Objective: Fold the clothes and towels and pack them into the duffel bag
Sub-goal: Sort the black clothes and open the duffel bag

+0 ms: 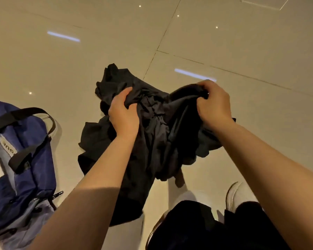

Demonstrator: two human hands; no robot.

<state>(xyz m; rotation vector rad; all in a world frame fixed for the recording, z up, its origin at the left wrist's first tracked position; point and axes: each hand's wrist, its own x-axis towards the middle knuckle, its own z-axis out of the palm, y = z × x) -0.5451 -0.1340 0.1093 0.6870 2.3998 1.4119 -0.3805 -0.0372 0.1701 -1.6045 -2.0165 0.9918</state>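
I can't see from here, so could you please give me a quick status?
Left hand and right hand both grip the black garment, bunched, unfolded. Blue duffel bag at left, apart. Nothing in the way.

A bunched garment [152, 127] hangs in the middle over the floor [242, 42], held between the left hand [124, 116] on its left part and the right hand [213, 103] on its right part. The duffel bag [22, 168] lies on the floor well to the left, apart from the garment. A shoe [237, 195] stands on the floor below and right of the garment, nearer the person.
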